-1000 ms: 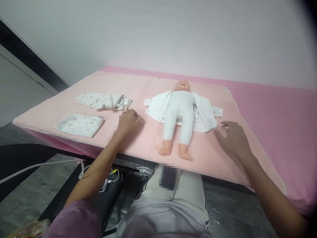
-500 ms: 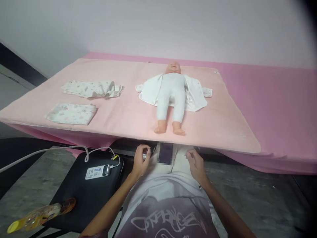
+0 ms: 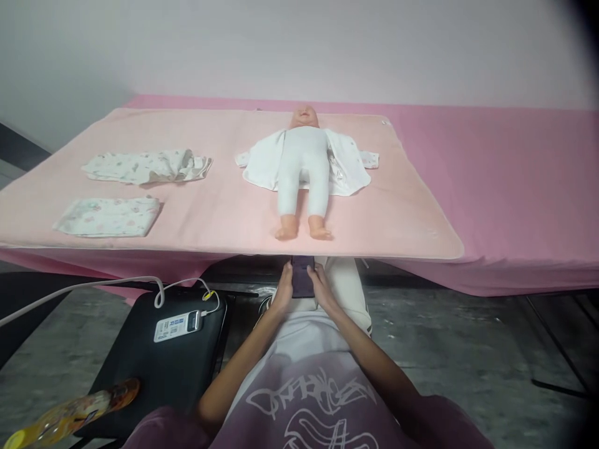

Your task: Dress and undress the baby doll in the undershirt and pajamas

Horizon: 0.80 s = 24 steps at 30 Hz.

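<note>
Wall (image 3: 327, 50): plain, pale grey-white, filling the top of the view.
Far left: a dark band (image 3: 19, 148) slants down toward the table.
Table (image 3: 505, 224): long, draped in deep pink cloth (image 3: 491, 149) that hangs over the near edge; a paler pink mat (image 3: 397, 218) covers the left and middle.
Table leg (image 3: 561, 388): thin, black, at lower right.
Seat (image 3: 150, 362): black, lower left.
Floor (image 3: 435, 355): dark grey, mottled.
Light: soft, dimmer beneath the table.

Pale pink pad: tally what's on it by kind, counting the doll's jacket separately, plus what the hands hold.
Doll: 1
Open white jacket: 1
Patterned cloths, far cloth and near cloth: 2
Dark phone-like device, between left hand and right hand: 1
Total: 5
</note>
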Tool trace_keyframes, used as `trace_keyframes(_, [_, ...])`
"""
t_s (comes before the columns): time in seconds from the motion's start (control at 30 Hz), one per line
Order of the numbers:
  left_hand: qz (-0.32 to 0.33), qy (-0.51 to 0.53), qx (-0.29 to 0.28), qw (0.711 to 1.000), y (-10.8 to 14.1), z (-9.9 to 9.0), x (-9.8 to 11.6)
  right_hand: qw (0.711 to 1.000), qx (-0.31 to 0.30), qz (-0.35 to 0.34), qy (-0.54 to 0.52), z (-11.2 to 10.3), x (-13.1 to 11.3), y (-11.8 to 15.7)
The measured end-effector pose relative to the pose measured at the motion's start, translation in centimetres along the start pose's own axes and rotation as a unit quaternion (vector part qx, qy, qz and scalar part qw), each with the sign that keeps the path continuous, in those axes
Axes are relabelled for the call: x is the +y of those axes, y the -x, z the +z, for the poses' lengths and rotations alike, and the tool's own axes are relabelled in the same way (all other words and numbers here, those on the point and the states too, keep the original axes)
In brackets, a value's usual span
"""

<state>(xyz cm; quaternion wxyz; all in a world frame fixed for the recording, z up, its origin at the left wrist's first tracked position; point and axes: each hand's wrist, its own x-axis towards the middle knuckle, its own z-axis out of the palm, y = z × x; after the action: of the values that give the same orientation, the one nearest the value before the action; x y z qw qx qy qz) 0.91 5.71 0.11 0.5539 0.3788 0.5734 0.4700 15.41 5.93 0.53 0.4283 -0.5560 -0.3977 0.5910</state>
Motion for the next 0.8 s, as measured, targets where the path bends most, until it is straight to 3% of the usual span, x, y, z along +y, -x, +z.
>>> trace_keyframes(0.1, [-0.011, 0.092, -0.012, 0.996, 2.8, -0.2, 0.5, 0.996, -0.028, 0.011, -0.083, 0.5, -0.3, 2.4])
trace_keyframes(0.27, [-0.163, 0.211, -0.117, 0.957, 5.6, -0.6, 1.2, 0.994, -0.025, 0.028, -0.106, 0.3, -0.7, 4.0])
trace_keyframes(0.5, [-0.224, 0.3, -0.156, 0.914, 3.6, -1.9, 0.4, 0.994, 0.035, -0.085, 0.066, -1.3, 0.5, 2.0])
trace_keyframes(0.67, [-0.215, 0.344, -0.15, 0.901, 2.8, -1.6, -1.0, 0.997, -0.057, -0.011, -0.056, -2.2, 1.4, 1.0])
trace_keyframes(0.8, [-0.19, 0.338, -0.129, 0.913, 2.2, -1.2, -1.4, 0.99, -0.091, -0.022, -0.103, -2.4, 2.0, 0.5])
